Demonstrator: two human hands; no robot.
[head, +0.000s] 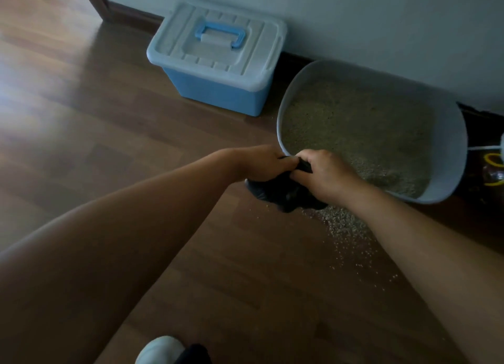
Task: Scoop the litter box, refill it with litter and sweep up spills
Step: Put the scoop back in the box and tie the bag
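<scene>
While both hands meet just in front of the litter box (452, 145), the left hand (259, 163) and right hand (320, 172) each clench the gathered top of a black plastic bag (286, 194), which hangs down to the wooden floor (109, 145). No writing can be read anywhere. This grey oval box lies by the wall, its long axis running from near left to far right, granules covering its bottom. Spilled litter (346, 232) trails across the floor beneath the right forearm. A lidded blue storage bin (215, 61) stands left of the box.
</scene>
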